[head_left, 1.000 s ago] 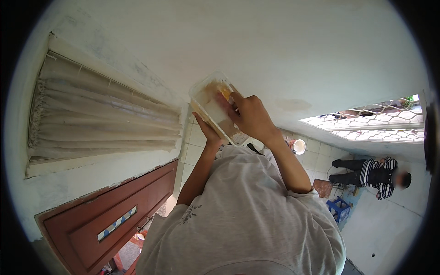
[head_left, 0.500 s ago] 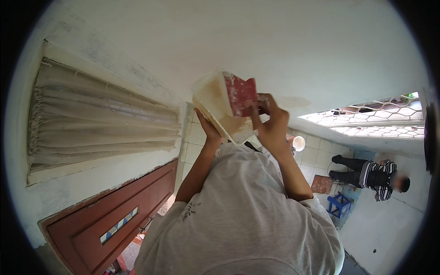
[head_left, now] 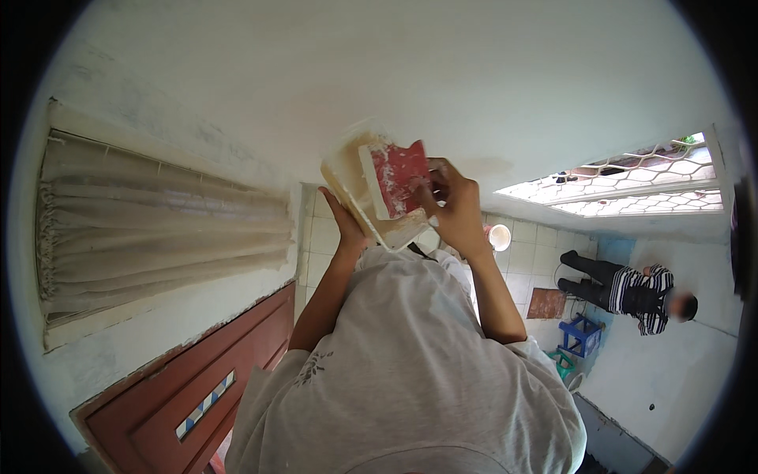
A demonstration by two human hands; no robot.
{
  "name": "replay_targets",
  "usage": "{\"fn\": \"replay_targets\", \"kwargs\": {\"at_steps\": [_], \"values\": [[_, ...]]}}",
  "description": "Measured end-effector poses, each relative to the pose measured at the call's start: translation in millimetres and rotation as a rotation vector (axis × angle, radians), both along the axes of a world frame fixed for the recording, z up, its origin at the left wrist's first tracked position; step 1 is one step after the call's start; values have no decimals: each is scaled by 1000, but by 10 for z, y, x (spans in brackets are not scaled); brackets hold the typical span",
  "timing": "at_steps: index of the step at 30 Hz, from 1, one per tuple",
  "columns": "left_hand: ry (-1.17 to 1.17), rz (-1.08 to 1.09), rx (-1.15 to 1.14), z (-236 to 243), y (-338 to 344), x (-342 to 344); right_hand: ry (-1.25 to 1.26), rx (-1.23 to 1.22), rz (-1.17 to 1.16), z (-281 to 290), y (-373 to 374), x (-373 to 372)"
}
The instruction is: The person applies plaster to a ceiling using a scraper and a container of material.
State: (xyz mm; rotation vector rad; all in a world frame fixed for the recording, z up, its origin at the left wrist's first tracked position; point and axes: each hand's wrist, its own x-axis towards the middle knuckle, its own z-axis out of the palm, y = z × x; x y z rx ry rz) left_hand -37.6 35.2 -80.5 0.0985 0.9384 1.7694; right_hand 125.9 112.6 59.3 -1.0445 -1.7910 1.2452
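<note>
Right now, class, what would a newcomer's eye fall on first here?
The red scraper, smeared with white, stands out near the middle, held in the right hand over a pale container. The left hand holds the container's left side; a red-brown door shows at lower left.

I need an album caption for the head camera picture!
Left hand holds a smeared tray; right hand grips a red scraper.

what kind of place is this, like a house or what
Probably a room or covered entry of a home: a pale gathered curtain fills a wall opening, a red-brown panelled door is below it, and a metal-grilled window is at right.
</note>
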Motion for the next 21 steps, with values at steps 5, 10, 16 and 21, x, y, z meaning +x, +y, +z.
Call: {"fn": "replay_targets", "kwargs": {"at_steps": [5,10,16,21], "values": [[-118,8,75,14,283,184,542,-555,-76,-63,271,324],[-182,-57,217,-96,669,352,954,-839,34,33,602,575],[-166,24,152,217,1067,712,1202,-1062,168,465,964,740],[-130,151,287,296,1577,1152,1031,-722,251,858,1411,946]]}}
